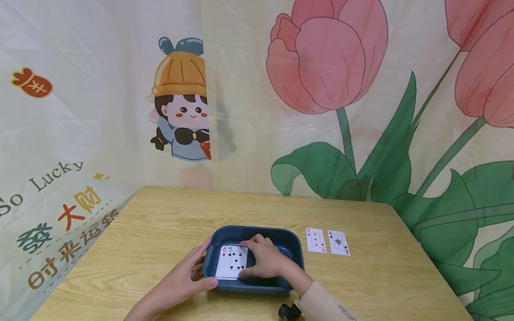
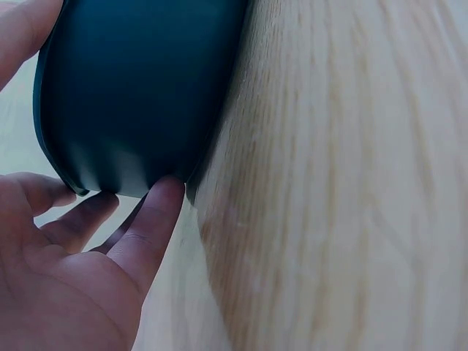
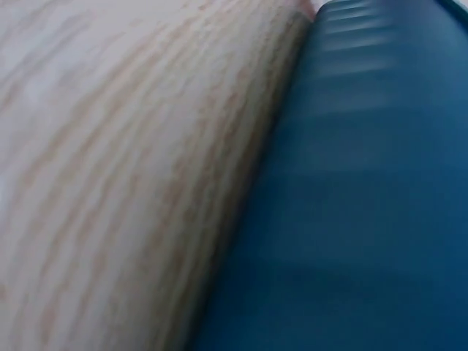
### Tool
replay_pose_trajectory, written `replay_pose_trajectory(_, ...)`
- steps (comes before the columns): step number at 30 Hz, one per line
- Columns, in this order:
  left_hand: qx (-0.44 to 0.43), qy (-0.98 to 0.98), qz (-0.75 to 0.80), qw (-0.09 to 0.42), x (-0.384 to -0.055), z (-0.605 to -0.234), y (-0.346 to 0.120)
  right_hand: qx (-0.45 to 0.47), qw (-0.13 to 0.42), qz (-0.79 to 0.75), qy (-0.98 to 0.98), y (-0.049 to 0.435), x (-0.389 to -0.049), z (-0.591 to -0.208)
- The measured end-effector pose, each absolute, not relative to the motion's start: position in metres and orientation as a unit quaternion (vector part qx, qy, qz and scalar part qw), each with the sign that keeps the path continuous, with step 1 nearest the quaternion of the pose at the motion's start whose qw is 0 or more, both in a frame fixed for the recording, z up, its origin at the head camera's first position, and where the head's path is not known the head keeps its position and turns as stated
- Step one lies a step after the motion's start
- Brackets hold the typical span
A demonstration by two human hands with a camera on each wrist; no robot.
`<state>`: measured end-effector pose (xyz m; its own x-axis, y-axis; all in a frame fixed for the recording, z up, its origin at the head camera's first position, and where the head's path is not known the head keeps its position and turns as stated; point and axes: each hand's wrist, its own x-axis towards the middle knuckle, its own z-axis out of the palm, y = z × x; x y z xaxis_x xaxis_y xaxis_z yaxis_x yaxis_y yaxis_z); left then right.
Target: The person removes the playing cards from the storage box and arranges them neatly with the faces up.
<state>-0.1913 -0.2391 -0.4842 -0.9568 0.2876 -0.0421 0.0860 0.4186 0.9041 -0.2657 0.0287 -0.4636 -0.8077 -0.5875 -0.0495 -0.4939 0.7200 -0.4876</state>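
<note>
SITE: fabric-screened tabletop station | ROOM TYPE: indeterminate | EVIDENCE: cream, tulip-printed cloth sheet [image 1: 329, 62] hangs behind rectangular, light wood-grain table [image 1: 172, 211]

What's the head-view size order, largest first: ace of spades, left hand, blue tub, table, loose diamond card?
1. Table
2. Blue tub
3. Left hand
4. Ace of spades and loose diamond card: too alike to rank

And there, behind the right hand [image 1: 267, 259], a plain beige sleeve [image 1: 324, 303] is worn, printed with small dark lettering [image 1: 347, 312]; a stubby black device [image 1: 289, 312] is spotted alongside!
</note>
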Motion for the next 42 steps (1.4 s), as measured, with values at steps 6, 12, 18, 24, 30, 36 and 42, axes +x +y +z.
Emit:
replay_pose_trajectory(6, 0.112, 0.836, 0.529, 0.096, -0.191, -0.483, -0.239, -0.286, 0.100, -0.230, 0.925, 0.027, -0.266, -0.468)
replay_pose_trajectory(12, 0.115, 0.833, 0.533, 0.096, -0.191, -0.484, -0.239, -0.286, 0.093, -0.232, 0.925, 0.026, -0.267, -0.473)
replay_pose_trajectory(18, 0.115, 0.832, 0.533, 0.096, -0.190, -0.482, -0.239, -0.292, 0.099, -0.230, 0.923, 0.029, -0.267, -0.469)
replay_pose_trajectory(24, 0.121, 0.832, 0.533, 0.095, -0.190, -0.482, -0.240, -0.291, 0.099, -0.229, 0.924, 0.032, -0.265, -0.465)
replay_pose_trajectory(30, 0.126, 0.829, 0.537, 0.092, -0.190, -0.482, -0.240, -0.300, 0.095, -0.236, 0.919, 0.037, -0.267, -0.465)
replay_pose_trajectory(36, 0.128, 0.832, 0.534, 0.087, -0.189, -0.482, -0.239, -0.307, 0.097, -0.240, 0.916, 0.042, -0.268, -0.461)
replay_pose_trajectory(42, 0.127, 0.830, 0.536, 0.085, -0.189, -0.482, -0.238, -0.317, 0.099, -0.256, 0.908, 0.049, -0.268, -0.451)
